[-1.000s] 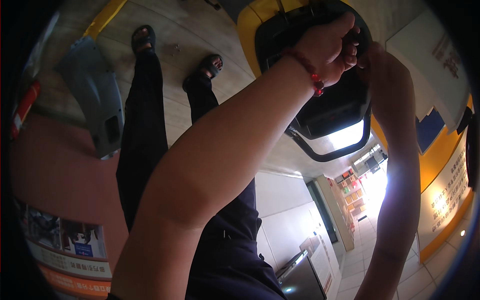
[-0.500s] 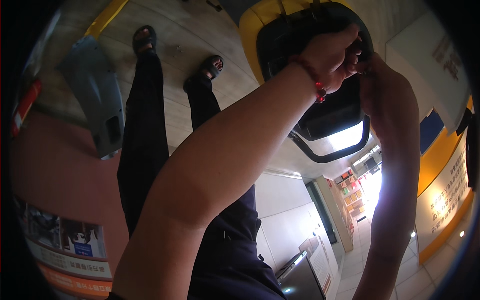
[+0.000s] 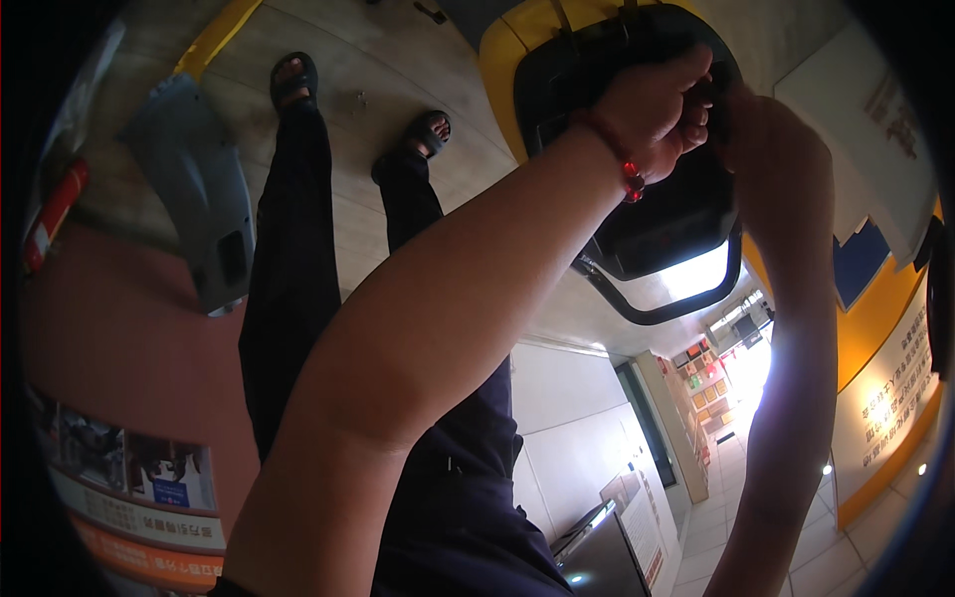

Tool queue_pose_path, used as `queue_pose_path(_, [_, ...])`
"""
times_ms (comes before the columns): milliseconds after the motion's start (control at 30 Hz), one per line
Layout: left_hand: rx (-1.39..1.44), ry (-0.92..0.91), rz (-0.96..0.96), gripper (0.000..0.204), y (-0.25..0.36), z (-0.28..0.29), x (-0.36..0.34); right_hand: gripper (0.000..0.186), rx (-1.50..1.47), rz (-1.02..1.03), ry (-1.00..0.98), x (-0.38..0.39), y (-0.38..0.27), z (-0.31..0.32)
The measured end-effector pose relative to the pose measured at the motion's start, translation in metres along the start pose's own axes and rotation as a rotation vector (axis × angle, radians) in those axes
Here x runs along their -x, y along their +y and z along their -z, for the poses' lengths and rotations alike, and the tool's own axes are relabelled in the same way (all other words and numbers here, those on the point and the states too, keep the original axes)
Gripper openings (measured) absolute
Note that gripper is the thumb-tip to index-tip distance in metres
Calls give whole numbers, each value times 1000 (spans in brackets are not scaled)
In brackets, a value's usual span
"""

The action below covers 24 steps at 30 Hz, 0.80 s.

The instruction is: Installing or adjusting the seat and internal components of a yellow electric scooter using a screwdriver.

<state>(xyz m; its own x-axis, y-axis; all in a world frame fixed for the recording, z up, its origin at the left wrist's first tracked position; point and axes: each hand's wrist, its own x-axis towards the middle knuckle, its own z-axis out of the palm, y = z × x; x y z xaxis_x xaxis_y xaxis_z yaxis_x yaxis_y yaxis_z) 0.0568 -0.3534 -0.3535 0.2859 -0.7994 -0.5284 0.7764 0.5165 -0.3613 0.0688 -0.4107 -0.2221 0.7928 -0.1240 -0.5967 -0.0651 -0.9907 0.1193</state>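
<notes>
A black, rounded molded part (image 3: pixel 657 234) sits at the upper right, set against a yellow body panel (image 3: pixel 500 75). A black bar loop (image 3: pixel 662 316) sticks out below it. Across its face reaches my left hand (image 3: pixel 662 114), with a red beaded bracelet at the wrist; its fingers are curled in, and what they hold is hidden. Close beside those fingers is my right hand (image 3: pixel 771 134), bent inward at the wrist. Its fingers are closed in deep shadow against the dark part, so I cannot make out anything between them.
A grey molded panel (image 3: pixel 194 189) with a yellow strip (image 3: pixel 221 40) lies at the left, near a red object (image 3: pixel 62 209). My sandaled feet (image 3: pixel 428 134) show on the floor. A white cabinet (image 3: pixel 572 428), a dark screen (image 3: pixel 602 557) and a yellow-edged sign board (image 3: pixel 885 408) stand around.
My right hand has shifted slightly up along the black part, its fingers now deeper in shadow. My left hand stays almost in place, and the whole view has drifted a little.
</notes>
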Motion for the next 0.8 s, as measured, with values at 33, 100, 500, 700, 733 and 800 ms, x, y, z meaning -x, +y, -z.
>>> queue_pose_path(33, [30, -2, 9, 17, 2, -1, -2, 23, -243, -289, -80, -7, -6, 8])
queue_pose_path(100, [59, -7, 19, 17, 4, -4, -4, 24, -485, -578, -156, -12, -4, 11])
queue_pose_path(500, [31, 131, -21, 19, 7, -7, 9, 22, -158, -131, -34, 7, -1, -2])
queue_pose_path(700, [1, 160, 51, 19, 11, -15, 0, 29, -734, -646, -234, -4, -1, 7])
queue_pose_path(733, [7, 158, 29, 18, 10, -13, 0, 32, -637, -555, -183, -2, 1, 2])
queue_pose_path(800, [12, 156, 8, 17, 8, -9, 0, 34, -539, -464, -131, 2, -1, -6])
